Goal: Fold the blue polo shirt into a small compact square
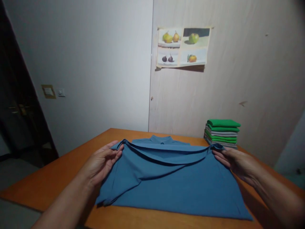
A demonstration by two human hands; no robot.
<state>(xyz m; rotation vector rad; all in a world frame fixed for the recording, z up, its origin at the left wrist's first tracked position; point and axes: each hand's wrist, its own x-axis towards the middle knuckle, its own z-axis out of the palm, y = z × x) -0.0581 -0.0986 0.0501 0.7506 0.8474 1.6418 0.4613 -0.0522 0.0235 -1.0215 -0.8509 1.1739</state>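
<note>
A blue collared shirt point(171, 187) lies on the orange-brown table point(64, 165), its collar at the far side. Its near part is lifted, and the raised edge sags between my two hands. My left hand point(102, 160) pinches one corner of that edge, thumb on top. At the other end, my right hand point(238, 162) grips the opposite corner. Folded cloth hangs down toward me, with a crease running across its left half and its lower edge near the table's front.
A stack of folded green and grey clothes point(222, 132) stands at the table's back right, near the wall. Fruit pictures point(182, 47) hang on the wall panel. Light switches point(49, 91) and a dark doorway point(21, 95) are at the left.
</note>
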